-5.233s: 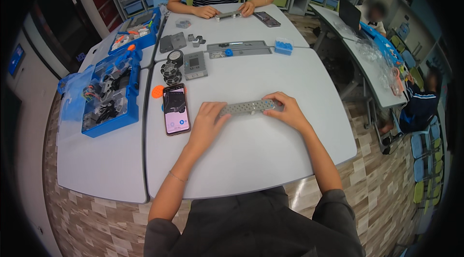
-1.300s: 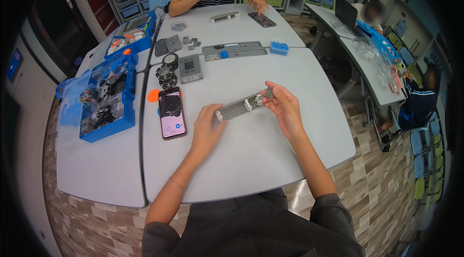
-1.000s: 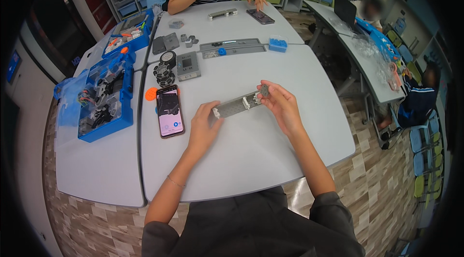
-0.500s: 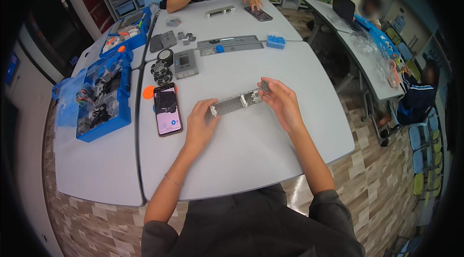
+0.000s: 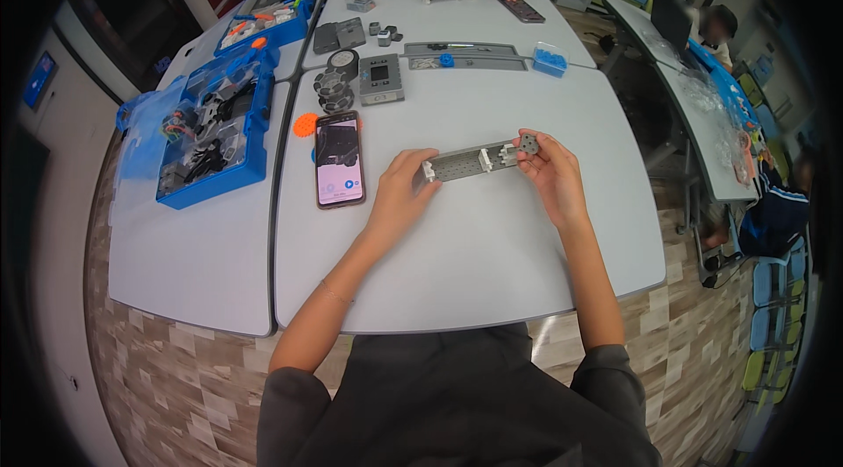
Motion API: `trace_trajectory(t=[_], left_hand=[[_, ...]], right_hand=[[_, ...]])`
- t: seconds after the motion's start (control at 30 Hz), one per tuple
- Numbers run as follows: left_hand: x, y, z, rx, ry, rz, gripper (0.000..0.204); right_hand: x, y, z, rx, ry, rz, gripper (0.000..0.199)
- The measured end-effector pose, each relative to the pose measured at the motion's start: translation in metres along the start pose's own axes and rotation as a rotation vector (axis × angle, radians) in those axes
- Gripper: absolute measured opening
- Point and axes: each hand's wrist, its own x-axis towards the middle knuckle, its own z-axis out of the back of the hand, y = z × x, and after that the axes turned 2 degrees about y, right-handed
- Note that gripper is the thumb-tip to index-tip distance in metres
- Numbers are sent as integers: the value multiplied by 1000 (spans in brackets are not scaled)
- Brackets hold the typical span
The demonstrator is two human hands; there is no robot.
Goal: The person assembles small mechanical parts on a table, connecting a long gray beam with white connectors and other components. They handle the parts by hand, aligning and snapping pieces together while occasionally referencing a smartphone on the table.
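A smartphone (image 5: 338, 159) lies flat on the grey table (image 5: 492, 238), just left of the person's left hand (image 5: 402, 190); its upright oblong screen glows pale pink below a dark upper part. A second dark phone (image 5: 522, 7) rests at the far edge. On the left wall hangs a small blue-lit screen (image 5: 39, 79)

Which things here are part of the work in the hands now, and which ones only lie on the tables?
In hand:
- grey beam, held by left hand and right hand
- small grey piece at its right end

Lying about:
- phone
- orange gear
- blue parts box
- black wheels
- grey block
- small blue box
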Motion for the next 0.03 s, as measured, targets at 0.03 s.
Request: trace_trajectory(t=[0.03], left_hand=[[0, 0, 2, 1, 11, -10, 47]], right_hand=[[1, -1, 2, -14, -9, -1, 39]])
